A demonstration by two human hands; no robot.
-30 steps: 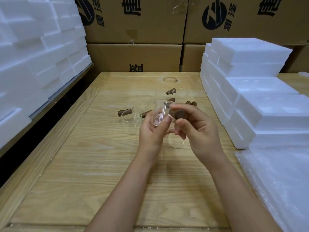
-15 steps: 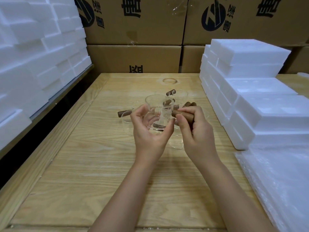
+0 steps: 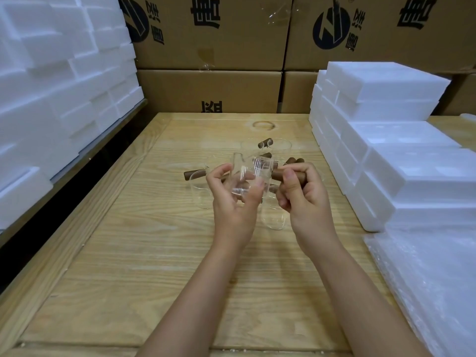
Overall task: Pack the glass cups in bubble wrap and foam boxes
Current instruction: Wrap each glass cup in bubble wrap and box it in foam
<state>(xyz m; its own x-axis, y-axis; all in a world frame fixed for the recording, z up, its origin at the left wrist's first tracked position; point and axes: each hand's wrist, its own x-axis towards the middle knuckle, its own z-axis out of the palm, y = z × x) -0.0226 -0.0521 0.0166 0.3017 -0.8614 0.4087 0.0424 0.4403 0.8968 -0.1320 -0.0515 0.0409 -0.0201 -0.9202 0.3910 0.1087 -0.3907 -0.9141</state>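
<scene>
Head view: glass cup (image 3: 249, 176) held above tabletop (image 3: 154, 253), left grip (image 3: 233, 202) curled round its body, right grip (image 3: 302, 199) pinching wooden handle (image 3: 279, 174). Light, stiff, slick, probably thin-walled; handle safest.

Single head-worn wide-angle camera, looking forward and down along wooden table (image 3: 128, 253). Forearms enter from bottom edge; left hand (image 3: 233, 210), right hand (image 3: 306, 202) and glass cup (image 3: 251, 176) close, mid-frame. Cardboard cartons (image 3: 211, 91) close off far end; foam boxes (image 3: 386, 140) flank both sides.
</scene>
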